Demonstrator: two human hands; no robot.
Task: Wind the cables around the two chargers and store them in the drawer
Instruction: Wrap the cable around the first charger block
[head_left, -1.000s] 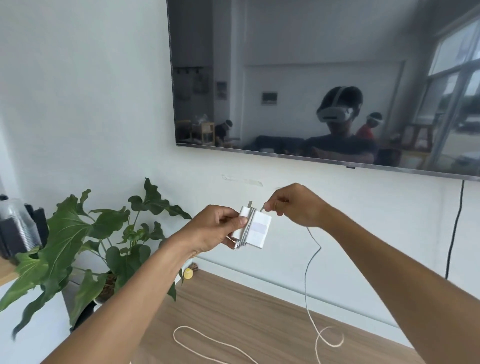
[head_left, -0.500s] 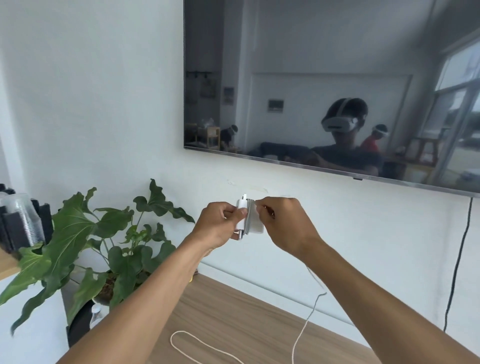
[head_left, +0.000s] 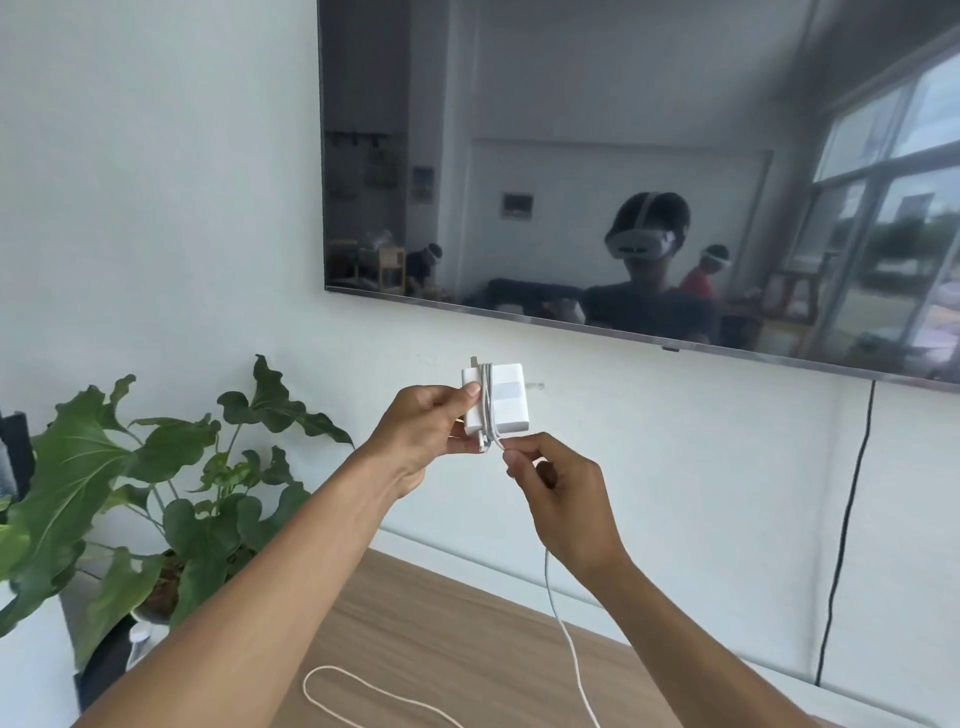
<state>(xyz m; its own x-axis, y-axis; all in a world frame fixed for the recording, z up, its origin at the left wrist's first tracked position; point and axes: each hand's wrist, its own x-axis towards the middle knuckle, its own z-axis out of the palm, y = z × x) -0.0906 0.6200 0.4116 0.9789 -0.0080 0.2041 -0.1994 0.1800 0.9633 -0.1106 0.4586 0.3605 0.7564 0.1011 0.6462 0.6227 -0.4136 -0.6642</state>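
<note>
A white charger block (head_left: 506, 400) is held up in front of the wall, prongs pointing up. My left hand (head_left: 423, 431) grips its left edge between thumb and fingers. A few turns of white cable (head_left: 487, 402) run around the block's middle. Just below the block, my right hand (head_left: 558, 493) pinches the cable where it leaves the windings. The loose cable (head_left: 563, 634) hangs from that hand down to the wooden top, where a loop (head_left: 332, 691) lies. A second charger and the drawer are out of sight.
A wooden cabinet top (head_left: 426, 623) lies below my arms. A leafy potted plant (head_left: 130, 499) stands at the left. A wall-mounted TV (head_left: 623, 156) hangs above, with a black cord (head_left: 847, 519) running down the wall at the right.
My right hand has swung from above the charger, round its front, to below it, carrying the cable around the block. The charger's broad face now shows again.
</note>
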